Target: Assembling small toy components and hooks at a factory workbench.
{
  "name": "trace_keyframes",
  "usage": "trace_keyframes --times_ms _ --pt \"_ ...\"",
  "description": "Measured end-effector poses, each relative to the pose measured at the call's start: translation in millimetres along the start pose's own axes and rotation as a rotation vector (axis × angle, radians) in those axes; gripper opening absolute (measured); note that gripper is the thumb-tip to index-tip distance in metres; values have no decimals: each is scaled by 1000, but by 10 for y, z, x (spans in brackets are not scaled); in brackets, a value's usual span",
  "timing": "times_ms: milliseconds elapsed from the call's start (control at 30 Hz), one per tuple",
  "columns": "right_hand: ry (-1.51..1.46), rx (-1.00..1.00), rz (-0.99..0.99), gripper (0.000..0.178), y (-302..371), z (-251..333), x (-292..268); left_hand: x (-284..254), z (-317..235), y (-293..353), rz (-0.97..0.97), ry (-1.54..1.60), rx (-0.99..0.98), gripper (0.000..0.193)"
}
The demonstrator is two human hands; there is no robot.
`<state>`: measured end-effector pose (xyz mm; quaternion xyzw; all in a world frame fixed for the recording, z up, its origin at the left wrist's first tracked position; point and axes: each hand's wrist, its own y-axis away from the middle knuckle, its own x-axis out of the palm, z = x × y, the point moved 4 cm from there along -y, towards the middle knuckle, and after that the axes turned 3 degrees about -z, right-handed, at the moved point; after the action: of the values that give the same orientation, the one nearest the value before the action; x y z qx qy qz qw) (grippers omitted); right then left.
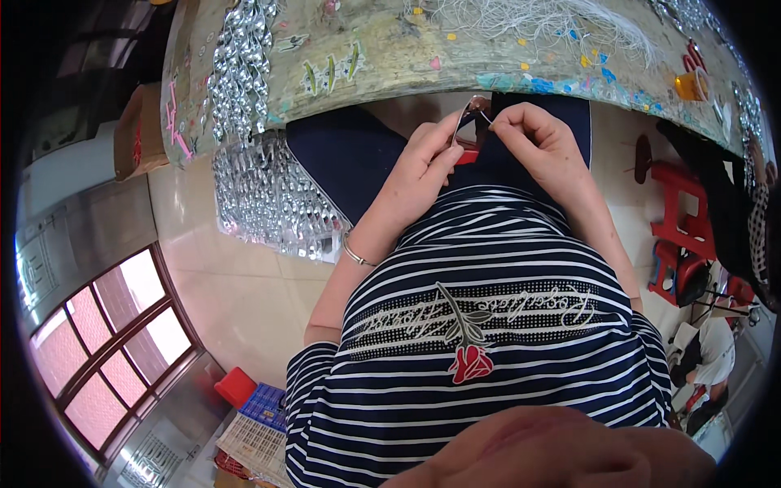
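Observation:
In front of my lap, just off the table's near edge, my left hand point(425, 154) is closed on a thin, shiny brownish strip point(465, 111) that curves up in a loop. Its exact kind is too small to make out. My right hand point(533, 145) pinches a thin whitish strand point(486, 117) between thumb and finger, its end close to the strip. Both hands are near each other, with the strip between them. On the table point(390, 69) ahead lies a loose tangle of white threads point(553, 24).
Twisted silver strips point(240, 73) hang over the table's left side, above a heap of similar silver strips point(277, 203). Green leaf-shaped pieces point(333, 69) lie nearby. Red-handled scissors point(693, 58) and a yellow cup point(691, 85) stand at right. Red stools point(683, 211) are beyond.

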<state>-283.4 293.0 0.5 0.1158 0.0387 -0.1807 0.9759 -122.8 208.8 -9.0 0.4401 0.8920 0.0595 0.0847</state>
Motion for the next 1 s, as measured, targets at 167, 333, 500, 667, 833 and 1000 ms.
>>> trace_keyframes --times_ms 167,333,500,667,833,1000 --pt "-9 11 -5 9 4 27 8 17 -1 39 -1 -44 42 45" --pt "23 48 -18 9 9 9 -5 28 -9 53 2 -75 60 45" --pt "19 21 -20 9 1 -42 -1 25 17 62 -6 -117 69 45" --pt "9 29 -33 9 10 -28 9 15 21 58 -16 -133 107 45" --pt "49 24 -39 9 20 4 17 10 38 69 -27 -111 84 45" --pt "52 22 -32 9 18 -12 30 9 40 76 -26 -95 56 45"
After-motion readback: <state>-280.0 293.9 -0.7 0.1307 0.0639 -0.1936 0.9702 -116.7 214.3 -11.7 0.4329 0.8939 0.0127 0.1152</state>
